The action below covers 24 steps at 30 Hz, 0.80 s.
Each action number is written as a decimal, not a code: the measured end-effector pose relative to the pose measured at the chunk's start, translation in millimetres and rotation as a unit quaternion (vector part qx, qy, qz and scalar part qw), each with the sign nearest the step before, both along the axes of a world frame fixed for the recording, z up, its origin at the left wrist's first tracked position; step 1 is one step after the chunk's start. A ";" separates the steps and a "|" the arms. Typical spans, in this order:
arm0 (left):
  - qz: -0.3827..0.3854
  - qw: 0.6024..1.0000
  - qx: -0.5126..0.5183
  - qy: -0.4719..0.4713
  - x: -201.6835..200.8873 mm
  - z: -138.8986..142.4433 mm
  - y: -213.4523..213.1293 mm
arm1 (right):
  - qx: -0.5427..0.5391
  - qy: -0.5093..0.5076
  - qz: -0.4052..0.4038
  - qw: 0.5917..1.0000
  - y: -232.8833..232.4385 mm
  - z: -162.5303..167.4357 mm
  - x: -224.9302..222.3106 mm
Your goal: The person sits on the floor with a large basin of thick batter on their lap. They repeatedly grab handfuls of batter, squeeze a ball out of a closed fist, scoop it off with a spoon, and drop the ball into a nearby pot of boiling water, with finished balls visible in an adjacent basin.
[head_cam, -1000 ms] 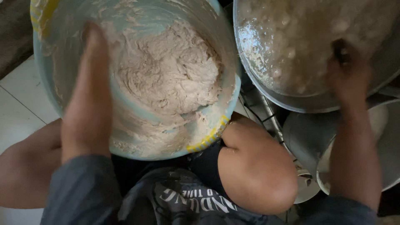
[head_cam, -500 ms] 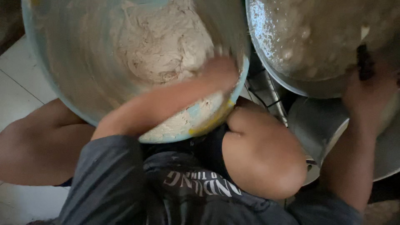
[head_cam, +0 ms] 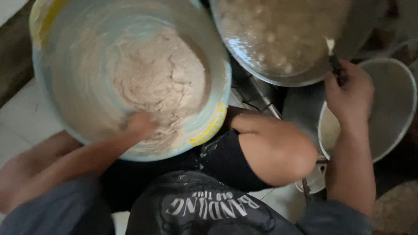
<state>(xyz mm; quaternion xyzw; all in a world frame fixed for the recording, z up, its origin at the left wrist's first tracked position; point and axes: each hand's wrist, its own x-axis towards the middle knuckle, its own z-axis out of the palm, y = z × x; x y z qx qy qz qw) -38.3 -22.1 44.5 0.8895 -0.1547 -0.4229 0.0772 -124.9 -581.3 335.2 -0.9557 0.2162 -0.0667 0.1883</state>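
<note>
- Here, seen from above, a seated person's left hand (head_cam: 138, 125) reaches into a large pale-blue bowl (head_cam: 74, 93), fingers pressed into the near edge of the dough (head_cam: 159, 80); the hand is blurred, so how far it is closed cannot be told.
- The dough is a pale beige, rough, lumpy mass, heaped against the bowl's right wall, with floury smears up the inside.
- The bowl sits tilted toward the person, its mouth facing up, its near rim with a yellow patch (head_cam: 212, 127) resting over the lap.
- The right hand (head_cam: 348, 93) is closed around a dark-handled tool (head_cam: 335, 63), whose long axis runs away from the person, its pale tip at the rim of a metal pan (head_cam: 278, 76).
- The pan holds a bubbly, pale mixture, just right of the bowl.
- A light basin (head_cam: 392, 109) lies beneath the right hand, beside a bent knee (head_cam: 274, 150).
</note>
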 end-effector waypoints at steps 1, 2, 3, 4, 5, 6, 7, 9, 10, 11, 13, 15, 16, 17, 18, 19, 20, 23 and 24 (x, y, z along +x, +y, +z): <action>0.030 0.998 0.059 -0.011 0.2 -8.7 22.0 | 0.011 0.018 -0.030 0.999 -0.8 1.0 0.7; 0.057 0.993 0.104 -0.021 -4.1 -15.4 40.3 | 0.007 0.059 -0.063 0.996 -2.0 -2.0 2.6; 0.076 0.988 0.129 -0.029 -9.4 -22.7 48.8 | 0.004 0.099 -0.094 0.991 -5.5 -6.7 6.0; 0.089 0.988 0.123 -0.031 -18.8 -29.7 49.4 | 0.002 0.138 -0.122 0.983 -13.2 -11.9 11.6; 0.100 0.988 0.111 -0.030 -26.7 -35.4 42.4 | -0.017 0.084 -0.050 0.995 -20.5 -22.3 23.0; 0.109 0.990 0.083 -0.025 -39.0 -41.0 24.8 | -0.035 0.031 0.021 0.999 -25.7 -36.0 33.9; 0.126 0.991 0.043 -0.016 -53.3 -45.1 -1.1 | -0.041 0.103 0.008 0.994 -31.0 -50.4 46.5; 0.182 0.982 -0.051 0.006 -68.8 -47.8 -59.0 | -0.048 0.209 -0.006 0.977 -38.7 -74.8 68.2; 0.225 0.969 -0.100 0.027 -70.7 -44.1 -84.0 | -0.047 0.245 -0.006 0.968 -39.1 -84.3 75.9; 0.284 0.945 -0.155 0.056 -68.1 -38.9 -108.4 | -0.049 0.280 -0.004 0.959 -39.1 -90.0 81.0; 0.312 0.922 -0.217 0.076 -53.6 -17.6 -140.3 | -0.073 0.280 0.010 0.957 -34.6 -89.6 84.5; 0.060 0.969 -0.236 -0.032 -33.9 11.3 -160.7 | -0.078 0.259 0.010 0.963 -20.2 -80.3 80.7; -0.129 0.959 -0.228 -0.110 -23.8 26.8 -167.5 | -0.072 0.236 0.000 0.969 -11.4 -72.7 76.4; 0.018 0.955 -0.289 -0.061 -17.5 43.0 -175.5 | -0.067 0.214 -0.008 0.974 -2.4 -63.1 72.7; 0.166 0.925 -0.342 -0.012 -13.0 57.7 -187.6 | -0.041 0.165 0.014 0.985 8.9 -54.2 68.8; 0.022 0.926 -0.352 -0.135 -3.2 70.2 -197.9 | -0.013 0.116 0.036 0.993 21.5 -46.1 64.8; -0.123 0.895 -0.348 -0.251 6.2 81.9 -204.5 | 0.017 0.066 0.058 0.996 34.0 -37.9 61.4; 0.120 0.875 -0.405 -0.238 18.6 113.3 -218.6 | 0.313 0.147 -0.093 0.934 72.9 -19.6 44.7; 0.118 0.852 -0.444 -0.251 23.1 121.7 -220.0 | 0.375 0.148 -0.053 0.914 83.7 -16.6 40.6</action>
